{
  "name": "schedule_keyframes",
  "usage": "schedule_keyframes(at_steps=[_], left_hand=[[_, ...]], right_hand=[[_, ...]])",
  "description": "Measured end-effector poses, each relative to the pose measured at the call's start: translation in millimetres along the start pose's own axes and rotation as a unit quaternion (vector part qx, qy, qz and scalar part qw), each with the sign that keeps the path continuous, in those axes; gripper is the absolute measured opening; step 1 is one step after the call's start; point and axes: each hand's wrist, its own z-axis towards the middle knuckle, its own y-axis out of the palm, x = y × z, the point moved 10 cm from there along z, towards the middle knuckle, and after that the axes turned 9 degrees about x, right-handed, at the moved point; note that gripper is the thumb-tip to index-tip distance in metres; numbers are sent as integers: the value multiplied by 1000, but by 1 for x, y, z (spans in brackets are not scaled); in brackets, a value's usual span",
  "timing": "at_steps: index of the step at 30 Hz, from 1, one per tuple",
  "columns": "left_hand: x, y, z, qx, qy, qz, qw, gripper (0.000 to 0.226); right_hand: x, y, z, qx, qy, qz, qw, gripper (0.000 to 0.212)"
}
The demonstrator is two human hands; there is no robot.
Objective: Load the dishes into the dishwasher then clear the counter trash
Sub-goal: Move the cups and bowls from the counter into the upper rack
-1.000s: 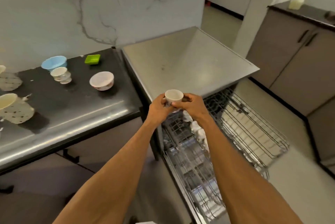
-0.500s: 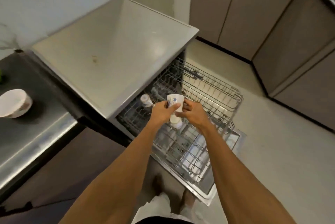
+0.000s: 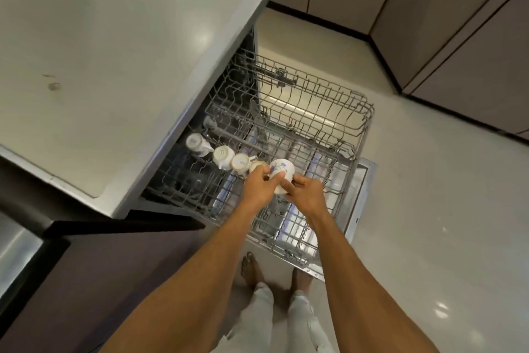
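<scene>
Cup: we hold the floral cup [image 3: 282, 170] tilted above the rack [image 3: 361, 121].
Left hand [image 3: 256, 185]: fingers curled round it.
Right hand [image 3: 305, 195]: gripping it too.
Neighbours: cups [image 3: 223, 157] (bases up) just beside.

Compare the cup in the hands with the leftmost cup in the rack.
The held cup is gripped by the left hand and right hand above the rack; the leftmost cup sits in it untouched. The held cup shows a blue flower print; the leftmost cup shows its base. Both are pale cups.

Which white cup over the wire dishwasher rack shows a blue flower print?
The white ceramic cup held between left hand and right hand; the racked cups show only their bases.
</scene>
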Motion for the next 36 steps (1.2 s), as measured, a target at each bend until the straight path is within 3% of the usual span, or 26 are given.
schedule_keyframes(at_steps=[2,11,19,27,36], left_hand=[[-11,8,7,-18,2,28,999,40],[-30,38,28,-72,6,59,996,24],[-30,50,40,-78,-1,67,995,15],[-22,46,49,-49,-21,27,998,22],[-41,61,51,-103,-82,40,991,32]], right_hand=[[14,0,10,18,12,-18,1000,8],[57,-3,41,91,110,-81,986,30],[71,-1,57,112,157,-70,979,23],[53,-3,64,155,91,-126,976,31],[59,12,78,55,125,-170,976,20]])
